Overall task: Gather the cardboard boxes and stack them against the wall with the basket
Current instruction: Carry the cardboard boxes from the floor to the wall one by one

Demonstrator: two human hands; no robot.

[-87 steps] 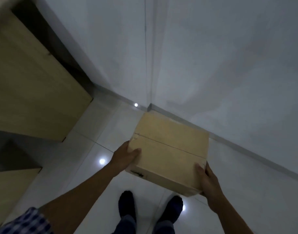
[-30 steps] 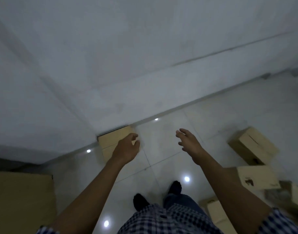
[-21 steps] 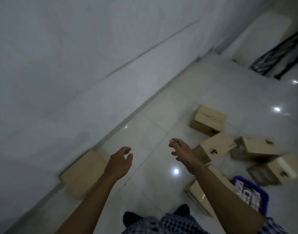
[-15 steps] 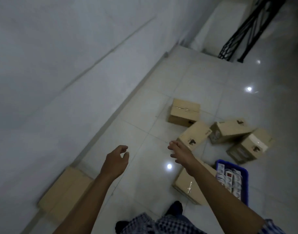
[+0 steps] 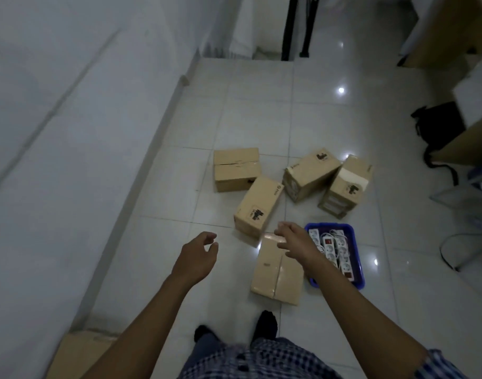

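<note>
Six boxes: five cardboard boxes lie loose on the floor tiles ahead, and a sixth (image 5: 81, 351) sits at the foot of the wall at the bottom-left edge of the view.
Nearest box: a sealed one (image 5: 275, 272) lies flat just in front of the person's feet, touching or just beside the blue basket (image 5: 354, 242).
Next box: a tilted box with a dark logo (image 5: 257, 206) lies just beyond the nearest one, its near corner close to it.
Farther boxes: one with a torn tape seam (image 5: 236, 168) lies nearer the wall; two more (image 5: 309, 173) and (image 5: 345, 187) lean together toward the right.
Basket: holds white power strips and stands away from the wall.
Left hand: the left hand (image 5: 197, 258) hangs above bare tile, fingers loosely curled and apart, holding nothing.
Right hand: the right hand (image 5: 297, 242) reaches out over the far end of the nearest box, fingers spread, gripping nothing.
What has changed: a few seconds ago both hands carried a box toward the wall corner; that box now rests against the wall, and the view has swung round to the loose pile.
What it means: one box looks placed; five and the basket are left. The nearest box seems the likely next pick.
Surroundings: a wall (image 5: 70, 119) runs along the left; a dark bag (image 5: 436, 127) lies far right.
</note>
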